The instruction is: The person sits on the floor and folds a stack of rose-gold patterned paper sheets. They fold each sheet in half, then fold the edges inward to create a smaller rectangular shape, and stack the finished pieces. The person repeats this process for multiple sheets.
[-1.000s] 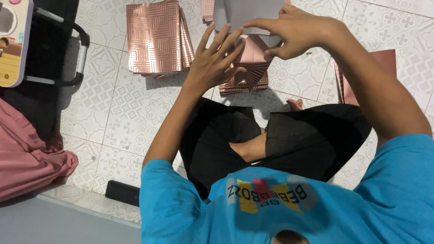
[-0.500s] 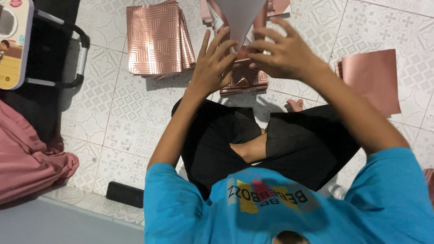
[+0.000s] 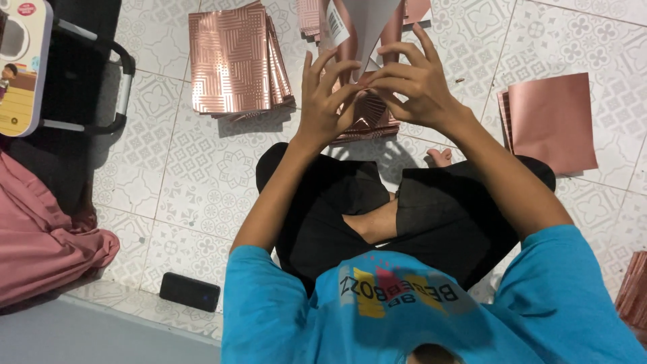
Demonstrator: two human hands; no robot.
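both hands meet on one folded sheet of card [image 3: 369, 27], grey-white on the side facing the camera and rose-gold at its edges, held up in front of the person above the floor. the left hand [image 3: 325, 101] has its fingers spread and only loosely curled, the fingertips pressing against the lower part of the sheet rather than closing round it. the right hand [image 3: 412, 84] is bent more tightly, its fingers [image 3: 394, 67] pinching the sheet's lower point from the other side, so the two hands touch at the fingertips. how firmly either hand clamps the card cannot be told from this view.

just below the hands, on the patterned floor tiles [image 3: 202, 175], lies a small pile of folded rose-gold pieces [image 3: 367, 121], partly hidden by the wrists. to the left of it sits a stack of rose-gold sheets with embossed line patterns [image 3: 236, 61], and well off to the right lie plain rose-gold sheets [image 3: 549, 121]. more of the same card shows at the top edge behind the held sheet. the person sits cross-legged in black trousers [image 3: 323, 216] and a blue shirt [image 3: 418, 317]. a dark phone [image 3: 189, 292] lies on the tiles at the lower left, near pink cloth [image 3: 40, 249].
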